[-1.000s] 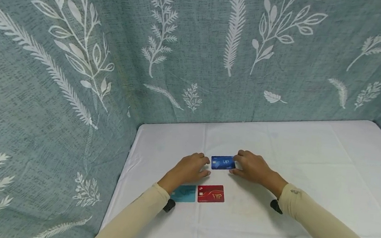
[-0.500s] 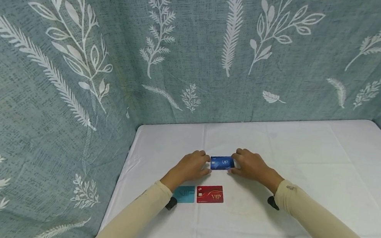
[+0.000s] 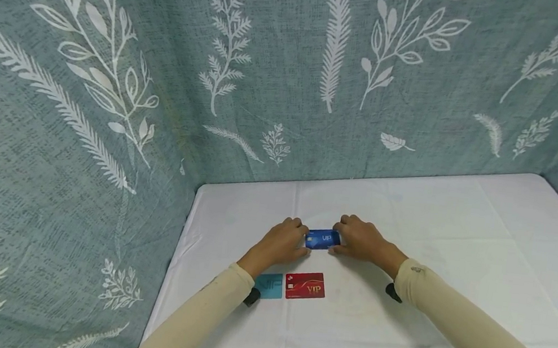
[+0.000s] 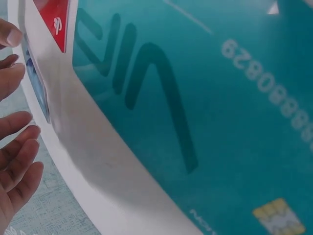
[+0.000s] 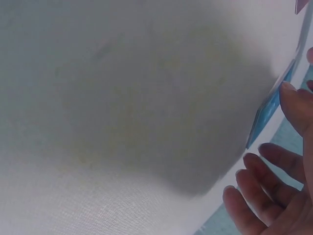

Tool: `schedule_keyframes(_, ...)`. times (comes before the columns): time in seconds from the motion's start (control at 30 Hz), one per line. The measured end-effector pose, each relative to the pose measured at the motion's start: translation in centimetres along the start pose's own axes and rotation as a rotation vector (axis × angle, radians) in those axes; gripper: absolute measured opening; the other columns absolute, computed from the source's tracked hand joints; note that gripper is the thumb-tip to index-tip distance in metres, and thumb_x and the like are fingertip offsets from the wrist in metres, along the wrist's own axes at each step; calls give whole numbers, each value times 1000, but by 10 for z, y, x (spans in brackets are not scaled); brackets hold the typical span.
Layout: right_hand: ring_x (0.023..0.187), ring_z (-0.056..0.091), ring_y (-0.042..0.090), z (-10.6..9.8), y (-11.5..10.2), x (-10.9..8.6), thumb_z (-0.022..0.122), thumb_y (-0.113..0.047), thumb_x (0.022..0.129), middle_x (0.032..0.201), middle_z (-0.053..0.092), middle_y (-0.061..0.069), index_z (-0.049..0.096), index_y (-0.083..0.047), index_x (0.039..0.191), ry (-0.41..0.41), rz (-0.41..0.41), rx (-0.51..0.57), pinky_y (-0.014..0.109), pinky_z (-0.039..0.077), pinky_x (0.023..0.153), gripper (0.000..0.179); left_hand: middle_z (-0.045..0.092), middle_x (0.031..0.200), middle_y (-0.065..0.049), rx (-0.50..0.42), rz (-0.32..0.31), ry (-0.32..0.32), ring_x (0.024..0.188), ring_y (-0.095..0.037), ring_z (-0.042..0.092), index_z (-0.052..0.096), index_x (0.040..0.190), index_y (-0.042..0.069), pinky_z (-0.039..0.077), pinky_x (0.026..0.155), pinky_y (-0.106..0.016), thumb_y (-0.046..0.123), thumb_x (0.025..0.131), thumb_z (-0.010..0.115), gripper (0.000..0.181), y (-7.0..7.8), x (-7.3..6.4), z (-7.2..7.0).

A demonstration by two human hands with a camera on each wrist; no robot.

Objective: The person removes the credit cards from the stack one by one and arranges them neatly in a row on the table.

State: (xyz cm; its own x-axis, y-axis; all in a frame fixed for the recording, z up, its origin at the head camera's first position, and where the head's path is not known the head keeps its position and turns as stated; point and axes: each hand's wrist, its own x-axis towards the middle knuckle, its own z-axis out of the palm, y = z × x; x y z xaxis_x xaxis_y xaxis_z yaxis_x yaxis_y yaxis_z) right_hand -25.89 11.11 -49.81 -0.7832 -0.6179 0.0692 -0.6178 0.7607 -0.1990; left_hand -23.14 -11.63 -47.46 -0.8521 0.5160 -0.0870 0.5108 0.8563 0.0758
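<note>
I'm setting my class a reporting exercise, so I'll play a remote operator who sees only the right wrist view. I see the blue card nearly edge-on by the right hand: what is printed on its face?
Observer: In the head view, the face of the blue card reads VIP in pale letters.
Operator: Does any other card show its whole face?
Observer: Yes, in the head view a red card lies uncovered, nearer the person than the blue one.
Operator: Is anything next to that red card?
Observer: A teal card lies just to its left, with a narrow gap between them.
</note>
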Motion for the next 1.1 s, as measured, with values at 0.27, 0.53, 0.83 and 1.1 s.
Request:
schedule_keyframes(0.27, 97, 59, 24, 2, 2, 2, 81, -47, 81, 111, 65, 13, 69, -3, 119, 19, -6, -11, 39, 58, 75, 60, 62, 125, -10, 18, -12, -17, 106, -20, 57, 61, 135, 7, 53, 98, -34, 43, 93, 70, 56, 0, 3, 4)
schedule_keyframes(0.53, 102, 58, 27, 3, 3, 3, 80, -49, 81, 113, 64, 15, 69, -1, 119, 5, 9, -21, 41, 58, 81, 61, 60, 125, -11, 17, -7, -31, 105, -20, 56, 58, 137, 6, 53, 97, -34, 44, 93, 69, 60, -1, 7, 7)
schedule_keyframes(0.83, 101, 57, 25, 6, 3, 4, 80, -49, 82, 115, 63, 15, 70, -2, 119, -7, 31, -6, 40, 57, 82, 61, 59, 126, -11, 0, -12, -45, 106, -20, 56, 57, 138, 4, 53, 97, -34, 47, 93, 68, 63, -2, 12, 13)
schedule_keyframes(1.1, 100, 59, 24, 9, 5, 4, 81, -47, 82, 112, 63, 13, 72, -4, 118, 13, 24, 9, 39, 58, 81, 57, 56, 128, -11, -26, -37, -66, 109, -20, 55, 56, 139, 5, 53, 98, -37, 48, 93, 67, 64, -1, 15, 16)
